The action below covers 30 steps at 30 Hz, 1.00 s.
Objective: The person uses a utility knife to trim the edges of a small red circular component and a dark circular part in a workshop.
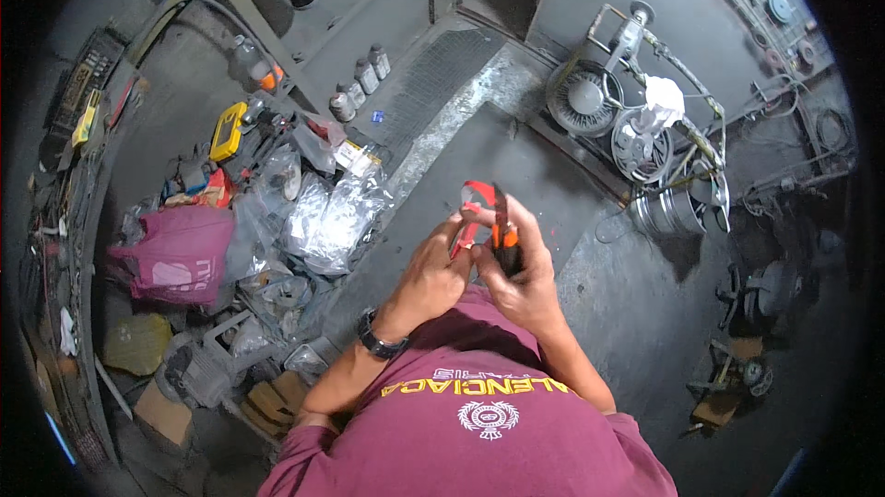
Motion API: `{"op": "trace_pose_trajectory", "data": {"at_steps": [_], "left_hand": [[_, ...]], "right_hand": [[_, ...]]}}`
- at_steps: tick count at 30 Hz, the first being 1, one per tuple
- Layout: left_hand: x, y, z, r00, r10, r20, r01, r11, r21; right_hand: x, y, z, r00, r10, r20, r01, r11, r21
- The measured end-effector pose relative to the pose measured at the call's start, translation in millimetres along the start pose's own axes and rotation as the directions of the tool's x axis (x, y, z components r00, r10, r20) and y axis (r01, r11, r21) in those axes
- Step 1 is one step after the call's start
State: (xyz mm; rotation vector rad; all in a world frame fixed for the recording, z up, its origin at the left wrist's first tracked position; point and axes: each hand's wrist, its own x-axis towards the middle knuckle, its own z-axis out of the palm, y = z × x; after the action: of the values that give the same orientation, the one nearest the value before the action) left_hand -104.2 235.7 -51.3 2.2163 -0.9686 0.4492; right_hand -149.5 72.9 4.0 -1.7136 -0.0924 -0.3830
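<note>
In front of my chest, both hands are close together. My left hand (433, 271) is closed on a red curved strip-like piece (477, 191), which bends round at the top; its exact kind is unclear. Beside it, my right hand (527, 271) grips a slim black-and-orange tool (505, 236) with a dark narrow part pointing up. Whether this is a cutter I cannot make out. The fingertips of both hands nearly meet at the red piece. A dark watch (380, 338) sits on my left wrist.
On the left lie a purple bag (180, 255), clear plastic bags (336, 220) and a yellow case (228, 131). Several grey bottles (366, 76) stand by the far wall. At the right, a metal rack (710, 105) stands by wheel rims (643, 145). Metal parts (728, 382) lie lower right.
</note>
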Motion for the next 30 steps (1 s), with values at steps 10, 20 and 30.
{"op": "trace_pose_trajectory", "data": {"at_steps": [10,20,30], "left_hand": [[44.1,16.2,-0.7,0.950,-0.252,0.184,0.302,0.889,-0.345],[96.3,29.3,20.7,0.584,-0.367,0.724,0.503,-0.536,-0.678],[112.5,18.4,44.3,0.652,-0.432,0.624,0.202,-0.694,-0.691]], "right_hand": [[31.6,9.3,-31.7,0.987,0.010,0.163,-0.008,1.000,-0.014],[74.2,39.6,-102.5,0.900,0.429,0.076,-0.415,0.791,0.450],[99.2,77.1,-153.0,0.864,0.502,0.046,-0.448,0.723,0.526]]}}
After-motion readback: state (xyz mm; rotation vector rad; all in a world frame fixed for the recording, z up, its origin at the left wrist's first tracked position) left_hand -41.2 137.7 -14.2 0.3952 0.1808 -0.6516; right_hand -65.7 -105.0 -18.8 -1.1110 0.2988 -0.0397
